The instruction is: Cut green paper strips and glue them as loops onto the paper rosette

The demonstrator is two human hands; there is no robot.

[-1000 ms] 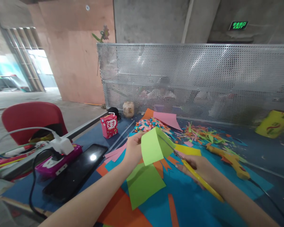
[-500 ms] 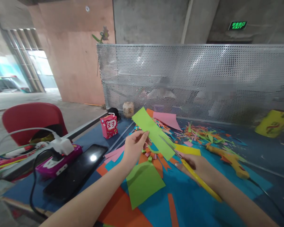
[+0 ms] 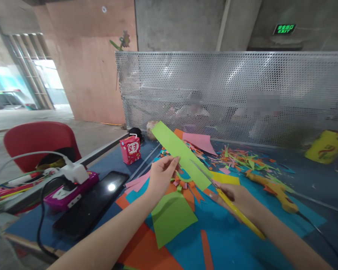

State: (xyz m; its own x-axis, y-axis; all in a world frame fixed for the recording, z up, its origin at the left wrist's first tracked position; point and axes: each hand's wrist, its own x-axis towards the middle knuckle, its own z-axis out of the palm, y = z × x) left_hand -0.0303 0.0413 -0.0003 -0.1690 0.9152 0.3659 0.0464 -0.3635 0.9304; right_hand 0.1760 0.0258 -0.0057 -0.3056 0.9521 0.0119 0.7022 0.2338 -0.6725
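Note:
My left hand [image 3: 163,173] pinches the lower edge of a long light-green paper strip [image 3: 183,153], which slants down to the right above the table. Yellow-handled scissors [image 3: 231,208] are in my right hand [image 3: 239,198], closed around the handles. Their blades point up and left over the strip's right half; whether they are cutting it I cannot tell. Beneath the hands lies a green paper piece [image 3: 173,217] on blue paper [image 3: 222,240]. Between it and the strip sits an orange paper piece [image 3: 195,193] with cut, fringed ends. An orange strip [image 3: 206,249] rests nearer me.
A yellow glue gun [image 3: 273,191] with a cord lies at right, near a heap of paper scraps [image 3: 242,159]. At left are a black phone [image 3: 92,204], a purple power strip [image 3: 70,191] and a red drink carton [image 3: 130,150]. A perforated metal screen [image 3: 228,86] stands behind.
The green strip's far end has swung slightly up and left, so it now overlaps the jar behind. Both hands keep their grips and have barely shifted.

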